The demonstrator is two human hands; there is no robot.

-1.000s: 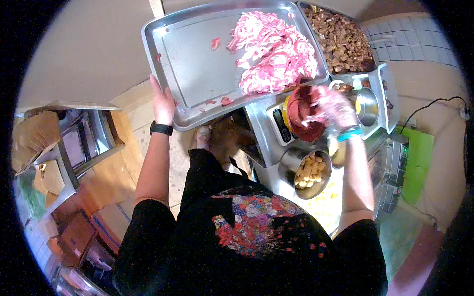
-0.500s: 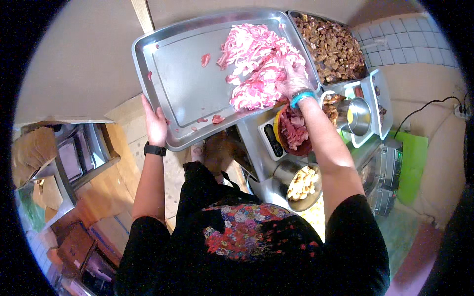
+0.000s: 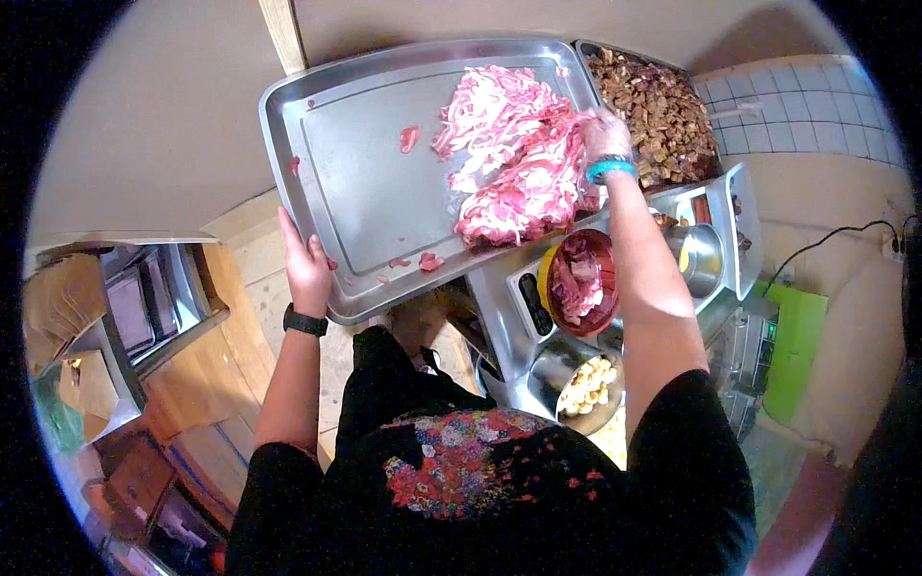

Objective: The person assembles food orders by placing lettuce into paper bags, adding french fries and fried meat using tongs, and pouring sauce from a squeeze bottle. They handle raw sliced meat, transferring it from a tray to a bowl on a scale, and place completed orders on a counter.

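A large shallow metal tray [image 3: 360, 182] carries a heap of thin, pink-and-white raw meat slices [image 3: 509, 158] on its right half, with a few loose scraps on the bare part. At the tray's left rim, my left hand [image 3: 307, 274] grips the edge. My right hand [image 3: 607, 139], in what looks like a clear glove, curls over the right side of the heap, its fingertips partly hidden against the meat. Just below that side of the tray, a reddish-brown bowl [image 3: 607, 312] holds more raw meat slices. It rests by a white scale [image 3: 526, 300].
Behind on the right lies a tray of brown cooked chunks [image 3: 663, 120]. Nearer stand a metal pot with pale yellow pieces [image 3: 588, 386], a metal container [image 3: 699, 257] and a white bin [image 3: 741, 230]. A black cable [image 3: 826, 230] hangs on the right wall. Wooden shelving [image 3: 216, 317] stands left.
My right hand has shifted right, from on top of the heap to its right edge. My left hand stays on the tray rim. The whole view has dropped slightly, showing more of the bowl.
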